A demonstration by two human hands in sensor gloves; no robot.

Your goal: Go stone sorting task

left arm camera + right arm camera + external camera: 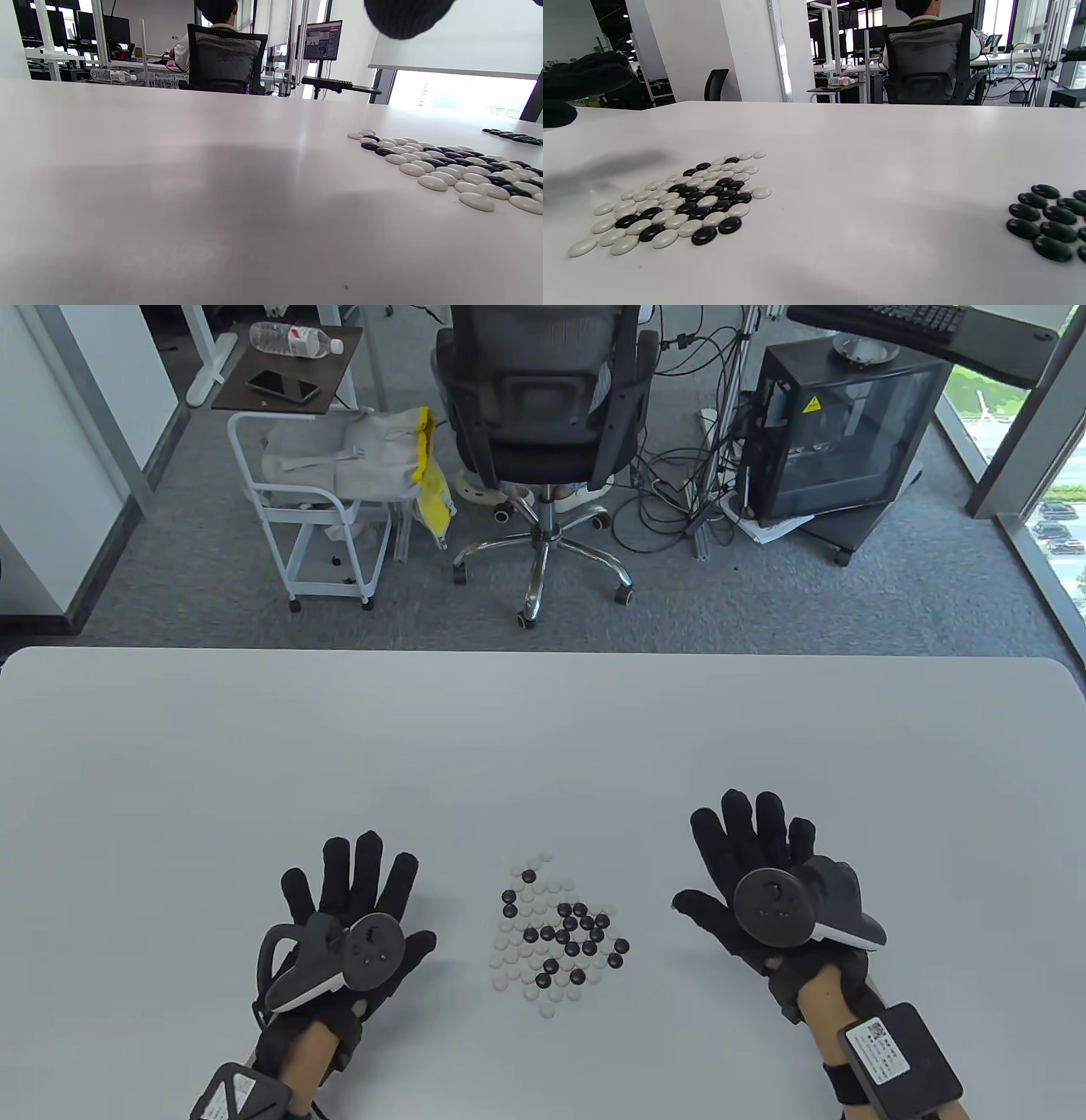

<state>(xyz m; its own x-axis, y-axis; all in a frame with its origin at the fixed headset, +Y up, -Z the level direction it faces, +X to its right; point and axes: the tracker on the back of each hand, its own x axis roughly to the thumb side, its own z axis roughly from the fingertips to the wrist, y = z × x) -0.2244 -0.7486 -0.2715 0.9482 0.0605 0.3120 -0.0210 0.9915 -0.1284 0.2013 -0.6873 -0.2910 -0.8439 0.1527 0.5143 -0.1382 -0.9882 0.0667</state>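
A mixed cluster of black and white Go stones [556, 935] is seen lying flat on the white worktop [543, 746], near its front edge and about midway between its left and right edges. The left hand [352, 916] is held just left of the cluster, fingers spread and straight, nothing grasped. The right hand [764, 882] is held to the right of the cluster, fingers likewise spread and released, with nothing in it. In the right wrist view, a separate small group of black stones [1048, 222] is shown lying on the worktop, well apart from the mixed cluster, toward the right edge. In the table view this group is hidden under the right hand.
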